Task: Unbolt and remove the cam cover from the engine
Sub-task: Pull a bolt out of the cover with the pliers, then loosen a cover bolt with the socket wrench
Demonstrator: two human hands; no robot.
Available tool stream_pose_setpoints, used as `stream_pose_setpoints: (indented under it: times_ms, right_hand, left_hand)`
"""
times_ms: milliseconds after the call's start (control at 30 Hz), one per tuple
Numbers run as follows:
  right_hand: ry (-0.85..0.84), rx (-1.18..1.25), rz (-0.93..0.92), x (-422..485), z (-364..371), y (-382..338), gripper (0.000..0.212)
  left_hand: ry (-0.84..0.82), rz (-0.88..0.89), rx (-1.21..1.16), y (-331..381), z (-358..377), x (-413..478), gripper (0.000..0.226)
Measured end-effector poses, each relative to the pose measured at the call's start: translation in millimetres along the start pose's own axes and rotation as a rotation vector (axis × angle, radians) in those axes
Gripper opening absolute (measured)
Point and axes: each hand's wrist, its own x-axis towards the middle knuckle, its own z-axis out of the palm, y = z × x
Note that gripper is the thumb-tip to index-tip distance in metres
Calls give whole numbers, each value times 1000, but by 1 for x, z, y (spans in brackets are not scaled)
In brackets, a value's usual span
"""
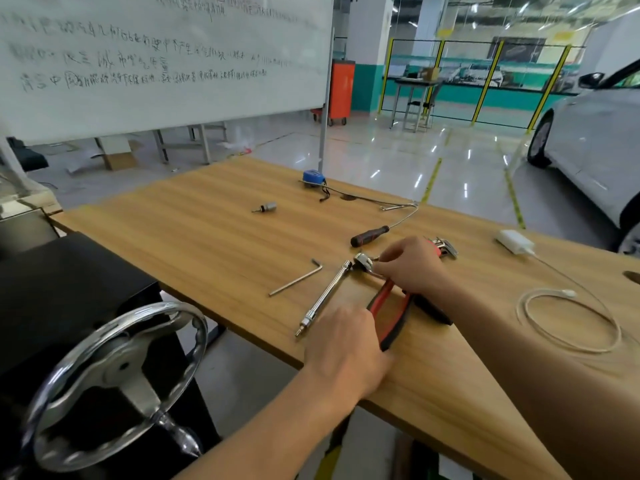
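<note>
No engine or cam cover shows in this view. A chrome ratchet wrench (363,262) lies on the wooden table (207,216), joined to a long chrome extension bar (323,299) that points toward the table's near edge. My right hand (412,268) pinches the ratchet head with its fingertips. My left hand (346,344) rests at the near edge, fingers curled over the lower end of the extension bar and the red-and-black pliers (389,313). Whether it grips either one is hidden.
An Allen key (296,282), a socket (266,207), a black-handled flexible pick-up tool (369,236), a blue tape measure (313,178), a white charger (514,242) and coiled cable (568,317) lie on the table. A chrome handwheel (117,382) stands at lower left. A car (588,140) is at right.
</note>
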Motion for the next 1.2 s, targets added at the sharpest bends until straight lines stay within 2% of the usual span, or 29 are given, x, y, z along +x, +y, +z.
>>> stream_pose_setpoints:
  times_ms: [167, 333, 400, 467, 533, 633, 733, 800, 867, 900, 967, 1067, 1133, 1200]
  right_hand:
    - [-74, -424, -94, 19, 5, -10, 20]
    - [-100, -554, -18, 27, 0, -8, 19]
    - [-68, -564, -32, 24, 0, -5, 18]
    - [1, -535, -74, 19, 2, -7, 14]
    - [80, -457, -134, 15, 3, -19, 16]
    - [108, -249, -211, 8, 3, -53, 9]
    - [109, 52, -198, -1, 0, -90, 16]
    - [177, 244, -195, -4, -5, -114, 18]
    - [225, 409, -201, -7, -5, -144, 19]
    - [194, 497, -215, -10, -1, -166, 27]
    - [-4, 658, -289, -27, 13, -221, 38]
    - [-354, 796, -611, -80, 43, -319, 34]
    - [-475, 908, -859, -128, 61, -386, 31]
    - [-512, 970, -1029, -176, 73, -443, 36]
  left_hand:
    - [25, 18, 48, -6, 5, -3, 54]
    - [17, -50, -50, -15, -9, 25, 63]
    - [45, -82, 51, -29, -21, 47, 50]
    - [-84, -136, 214, -41, -30, 62, 35]
    - [-273, -194, 252, -46, -32, 73, 33]
    - [-443, -173, 220, -47, -38, 78, 28]
    - [-481, -191, 67, -51, -62, 73, 25]
    - [-410, -242, -115, -61, -92, 62, 22]
    - [-245, -248, -249, -79, -136, 43, 20]
    - [-149, -243, -283, -91, -164, 29, 23]
    - [37, -236, -291, -115, -224, -5, 28]
    - [210, -288, -217, -149, -312, -74, 28]
    - [271, -332, -100, -168, -360, -127, 26]
    - [339, -372, -15, -179, -396, -183, 25]
